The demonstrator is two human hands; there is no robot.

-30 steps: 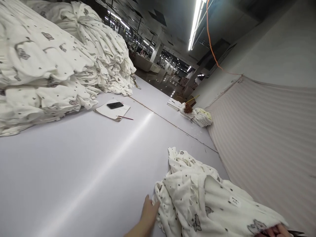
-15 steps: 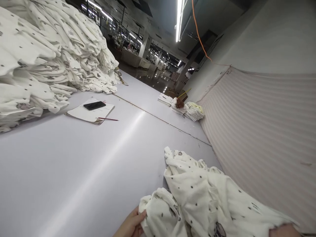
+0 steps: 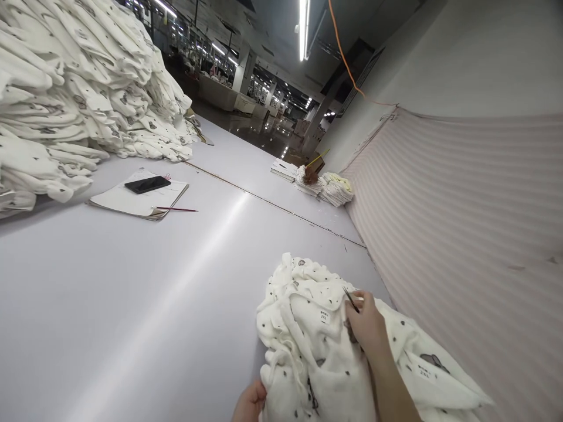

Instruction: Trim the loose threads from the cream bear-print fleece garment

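Note:
A heap of white garments (image 3: pixel 325 363) with small dark spots and grey printed figures lies at the table's near right side. My left hand (image 3: pixel 251 400) is closed on the heap's lower left edge, partly cut off by the frame. Over the middle of the heap, my right hand (image 3: pixel 367 325) is closed around what look like thread snips (image 3: pixel 350 300). Their thin dark blades point up and left; the handle is hidden in my palm. Beside that hand shows a white size label (image 3: pixel 324 316) reading 2XL. Another 2XL label (image 3: pixel 424 370) lies farther right on the cloth.
A tall pile of similar garments (image 3: pixel 97 88) fills the table's left side. Near it lie papers (image 3: pixel 118 202), a black phone (image 3: pixel 147 184) and a dark red pencil (image 3: pixel 178 209). Folded stacks (image 3: pixel 334 189) stand at the far edge. Striped cloth (image 3: pixel 461 199) hangs along the right.
My right hand has come in from the lower right onto the garments, with the snips now showing. Cloth has shifted and both labels are exposed. The view has moved slightly right.

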